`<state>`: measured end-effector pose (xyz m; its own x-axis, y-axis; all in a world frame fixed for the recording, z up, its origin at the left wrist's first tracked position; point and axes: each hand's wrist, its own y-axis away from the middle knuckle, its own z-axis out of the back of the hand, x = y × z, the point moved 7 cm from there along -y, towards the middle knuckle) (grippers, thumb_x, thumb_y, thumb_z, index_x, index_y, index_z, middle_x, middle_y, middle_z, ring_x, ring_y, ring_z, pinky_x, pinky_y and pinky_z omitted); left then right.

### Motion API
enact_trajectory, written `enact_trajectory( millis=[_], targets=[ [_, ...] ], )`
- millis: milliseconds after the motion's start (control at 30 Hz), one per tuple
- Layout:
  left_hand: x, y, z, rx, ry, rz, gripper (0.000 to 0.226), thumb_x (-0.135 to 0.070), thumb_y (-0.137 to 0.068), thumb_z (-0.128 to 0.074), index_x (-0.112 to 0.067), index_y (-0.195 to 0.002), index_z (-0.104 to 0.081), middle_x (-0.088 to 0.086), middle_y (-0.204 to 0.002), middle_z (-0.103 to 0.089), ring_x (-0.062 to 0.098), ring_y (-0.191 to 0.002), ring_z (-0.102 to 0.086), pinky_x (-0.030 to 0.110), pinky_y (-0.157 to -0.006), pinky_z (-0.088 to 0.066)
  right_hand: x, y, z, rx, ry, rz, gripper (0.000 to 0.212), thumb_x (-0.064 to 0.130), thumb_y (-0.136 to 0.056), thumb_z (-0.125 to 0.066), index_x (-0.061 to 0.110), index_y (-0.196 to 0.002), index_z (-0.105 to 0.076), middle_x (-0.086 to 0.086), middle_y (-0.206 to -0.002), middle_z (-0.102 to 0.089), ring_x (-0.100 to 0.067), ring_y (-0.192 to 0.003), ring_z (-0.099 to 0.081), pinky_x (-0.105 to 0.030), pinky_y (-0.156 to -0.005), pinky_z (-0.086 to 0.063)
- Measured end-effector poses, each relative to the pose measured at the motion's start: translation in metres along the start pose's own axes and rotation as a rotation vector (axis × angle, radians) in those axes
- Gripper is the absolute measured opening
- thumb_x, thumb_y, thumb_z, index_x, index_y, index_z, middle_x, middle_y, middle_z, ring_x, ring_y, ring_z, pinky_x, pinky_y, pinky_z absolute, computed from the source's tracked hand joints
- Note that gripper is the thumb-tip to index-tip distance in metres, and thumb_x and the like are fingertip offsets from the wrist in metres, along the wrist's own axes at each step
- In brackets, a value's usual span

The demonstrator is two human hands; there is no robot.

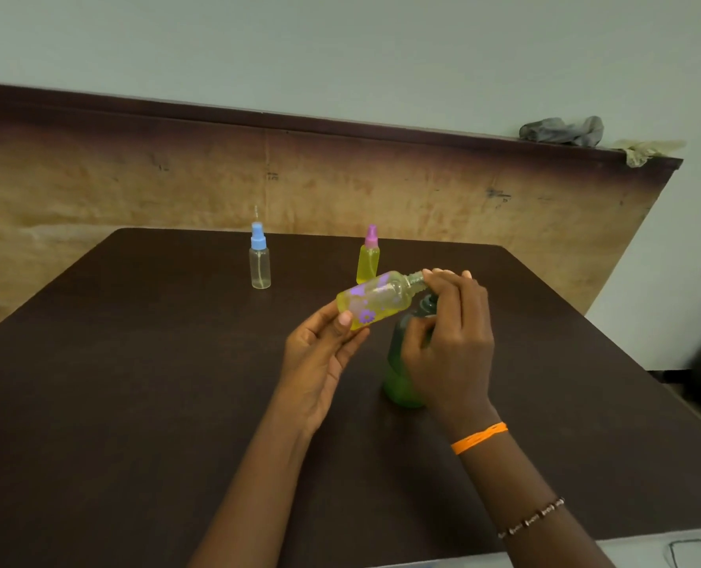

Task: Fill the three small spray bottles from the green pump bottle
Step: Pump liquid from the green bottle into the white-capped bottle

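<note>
- Dark brown desk (136,383) stands against a worn wooden panel (136,178) below a pale wall; two crumpled cloths (562,131) lie on the panel's top edge at the right.
- Small spray bottles, count three. One with a blue cap (259,262) stands upright at the far side of the desk, and its contents look clear. One with a pink cap (368,256) stands upright to its right, well apart from it, holding yellow liquid.
- Third spray bottle (375,299), uncapped, printed with purple flowers and holding yellow liquid, is held above the desk, tilted with its neck pointing up and right.
- Left hand (320,358) grips this bottle at its base, fingers (344,319) and thumb curled around the lower body.
- Right hand (449,342) is at the bottle's neck, fingertips touching the open mouth; whether it holds a cap there cannot be told.
- Green pump bottle (400,379), count one, stands on the desk directly behind the right hand, its pump head just below the tilted bottle's neck.
- Right forearm carries an orange thread band (480,437) and a beaded bracelet (531,518).
</note>
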<state>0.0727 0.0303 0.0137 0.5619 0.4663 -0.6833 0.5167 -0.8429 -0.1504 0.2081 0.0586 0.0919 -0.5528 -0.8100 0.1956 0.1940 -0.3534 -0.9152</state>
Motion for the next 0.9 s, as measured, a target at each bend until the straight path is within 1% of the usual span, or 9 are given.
enact_trajectory(
  millis=[133,233,333,433,500,600,700,767,900],
  targets=[
    [0.000,0.001,-0.001,0.004,0.009,0.002,0.032,-0.016,-0.073,-0.059,-0.006,-0.104,-0.062,0.002,-0.094,-0.073,0.011,-0.090,-0.068,0.020,-0.077,-0.054,0.006,-0.016,0.003,0.069,-0.006,-0.003,0.033,0.006,-0.074,-0.040,-0.004,-0.094,-0.064,-0.015,-0.087,-0.058,-0.025,-0.085,-0.051,-0.035,-0.077,-0.049],
    [0.001,0.001,-0.003,0.016,0.009,0.003,0.034,-0.016,-0.073,-0.059,-0.005,-0.105,-0.061,0.003,-0.095,-0.072,0.011,-0.090,-0.067,0.021,-0.079,-0.055,0.008,-0.028,0.009,0.117,0.027,0.005,0.029,0.016,-0.076,-0.037,0.001,-0.082,-0.061,-0.011,-0.081,-0.055,-0.025,-0.076,-0.052,-0.028,-0.057,-0.039],
    [0.000,0.000,-0.003,0.026,0.003,0.001,0.034,-0.016,-0.073,-0.059,-0.005,-0.105,-0.062,0.003,-0.097,-0.072,0.011,-0.091,-0.067,0.021,-0.080,-0.054,0.004,-0.022,0.009,0.062,-0.022,-0.028,0.029,0.013,-0.077,-0.039,0.000,-0.088,-0.062,-0.013,-0.086,-0.057,-0.026,-0.081,-0.052,-0.030,-0.065,-0.042],
    [0.000,0.000,-0.001,0.015,0.013,0.014,0.036,-0.015,-0.072,-0.060,-0.005,-0.106,-0.061,0.003,-0.097,-0.072,0.012,-0.092,-0.067,0.021,-0.079,-0.054,0.001,-0.003,0.003,-0.005,0.016,0.016,0.035,0.000,-0.075,-0.041,-0.007,-0.101,-0.063,-0.020,-0.094,-0.060,-0.030,-0.091,-0.054,-0.035,-0.095,-0.044],
    [0.000,0.000,0.000,0.007,0.010,0.012,0.036,-0.015,-0.072,-0.060,-0.005,-0.107,-0.061,0.004,-0.097,-0.072,0.012,-0.092,-0.068,0.021,-0.078,-0.054,-0.002,-0.006,0.000,0.006,0.004,0.015,0.034,-0.001,-0.074,-0.041,-0.007,-0.098,-0.063,-0.020,-0.090,-0.059,-0.033,-0.086,-0.056,-0.036,-0.088,-0.047],
    [-0.001,0.000,0.000,0.003,0.009,0.003,0.035,-0.015,-0.072,-0.059,-0.004,-0.106,-0.061,0.004,-0.097,-0.072,0.013,-0.093,-0.067,0.021,-0.077,-0.054,0.004,-0.018,0.005,0.050,0.029,0.040,0.026,0.005,-0.075,-0.040,-0.003,-0.087,-0.062,-0.014,-0.081,-0.054,-0.027,-0.074,-0.052,-0.034,-0.061,-0.047],
    [-0.002,-0.001,-0.001,0.014,0.006,-0.005,0.033,-0.014,-0.073,-0.059,-0.005,-0.104,-0.062,0.003,-0.096,-0.072,0.011,-0.091,-0.067,0.020,-0.077,-0.054,0.011,-0.028,0.008,0.120,0.087,0.081,0.024,0.014,-0.076,-0.038,0.001,-0.079,-0.058,-0.012,-0.079,-0.053,-0.026,-0.072,-0.051,-0.029,-0.054,-0.041],
    [-0.001,-0.001,-0.001,0.019,0.001,-0.007,0.032,-0.015,-0.073,-0.058,-0.005,-0.104,-0.062,0.002,-0.095,-0.072,0.011,-0.091,-0.067,0.021,-0.078,-0.054,0.009,-0.025,0.007,0.119,0.089,0.074,0.027,0.015,-0.076,-0.037,0.000,-0.083,-0.059,-0.013,-0.082,-0.054,-0.027,-0.075,-0.051,-0.031,-0.057,-0.043],
    [0.000,-0.001,0.001,0.014,0.015,-0.002,0.035,-0.016,-0.073,-0.059,-0.005,-0.106,-0.061,0.002,-0.095,-0.073,0.012,-0.092,-0.067,0.021,-0.079,-0.054,0.000,-0.007,0.002,0.009,0.036,0.049,0.032,0.001,-0.073,-0.042,-0.008,-0.094,-0.063,-0.020,-0.088,-0.058,-0.030,-0.085,-0.052,-0.036,-0.083,-0.047]
  ],
)
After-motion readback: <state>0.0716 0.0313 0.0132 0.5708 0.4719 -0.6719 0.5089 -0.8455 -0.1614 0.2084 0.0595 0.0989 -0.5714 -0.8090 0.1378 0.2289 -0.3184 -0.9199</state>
